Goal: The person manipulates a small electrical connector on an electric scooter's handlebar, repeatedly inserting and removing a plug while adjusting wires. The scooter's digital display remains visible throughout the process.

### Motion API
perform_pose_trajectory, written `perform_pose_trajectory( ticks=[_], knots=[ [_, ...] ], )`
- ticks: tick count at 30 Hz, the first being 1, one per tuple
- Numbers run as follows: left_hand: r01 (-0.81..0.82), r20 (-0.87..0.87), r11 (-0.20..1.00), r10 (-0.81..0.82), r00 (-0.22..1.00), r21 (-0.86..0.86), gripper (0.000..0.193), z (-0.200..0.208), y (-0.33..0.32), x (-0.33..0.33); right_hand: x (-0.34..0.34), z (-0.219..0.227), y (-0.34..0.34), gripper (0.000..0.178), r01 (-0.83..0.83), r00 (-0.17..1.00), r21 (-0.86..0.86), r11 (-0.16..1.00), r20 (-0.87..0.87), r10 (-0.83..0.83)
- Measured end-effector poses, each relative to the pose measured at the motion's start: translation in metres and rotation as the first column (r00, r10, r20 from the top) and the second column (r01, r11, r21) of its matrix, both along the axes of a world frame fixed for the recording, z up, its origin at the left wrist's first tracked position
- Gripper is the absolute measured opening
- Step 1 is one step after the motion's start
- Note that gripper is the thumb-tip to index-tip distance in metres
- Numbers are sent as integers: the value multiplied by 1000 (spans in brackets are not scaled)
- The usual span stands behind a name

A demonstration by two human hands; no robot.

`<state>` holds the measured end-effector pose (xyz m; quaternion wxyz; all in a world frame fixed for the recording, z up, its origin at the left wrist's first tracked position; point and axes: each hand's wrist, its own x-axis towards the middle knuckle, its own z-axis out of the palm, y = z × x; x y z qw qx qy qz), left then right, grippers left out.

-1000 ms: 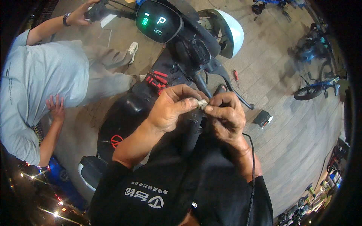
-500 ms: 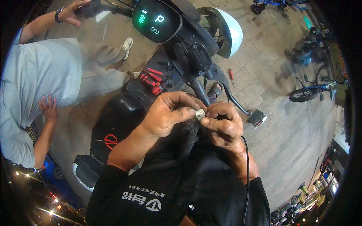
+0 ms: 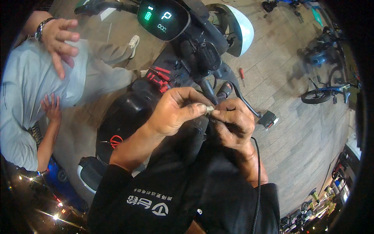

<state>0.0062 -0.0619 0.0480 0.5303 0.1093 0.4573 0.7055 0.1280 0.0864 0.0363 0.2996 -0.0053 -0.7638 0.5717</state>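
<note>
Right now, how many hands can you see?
4. The wearer's left hand and right hand pinch a small pale piece; another person's upper hand is at upper left, their lower hand below it. Others might be hidden.

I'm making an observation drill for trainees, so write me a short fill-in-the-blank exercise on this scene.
1. Of the left hand and right hand, ____ touch the pale piece.
2. The battery icon on the display glows ____.
3. The handle of the screwdriver on the ground is ____.
4. Another person stands toward the picture's ____ edge.

Missing words: both; green; red; left.
</note>
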Motion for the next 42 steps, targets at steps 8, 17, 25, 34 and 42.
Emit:
perform_pose_trajectory(
  ticks=[8,17,25,34,42],
  knots=[
    [-32,66,999,29,997,38,18,-7,3,-2,-6,-2,4,22,45,998,-51,998,36,-43],
    [-24,-3,1000,24,1000,15,15,-1,9,0,-3,11,-2,19,-12,985,-590,807,133,111],
    [-40,-52,998,42,998,38,17,-11,10,6,1,6,15,15,-67,953,-526,848,218,210],
    [6,-59,1000,-5,998,29,17,-16,7,9,7,11,15,10,3,925,-483,875,335,181],
    [-11,-42,1000,12,999,26,18,-19,6,14,10,17,20,11,-3,864,-435,900,452,221]
  ],
)
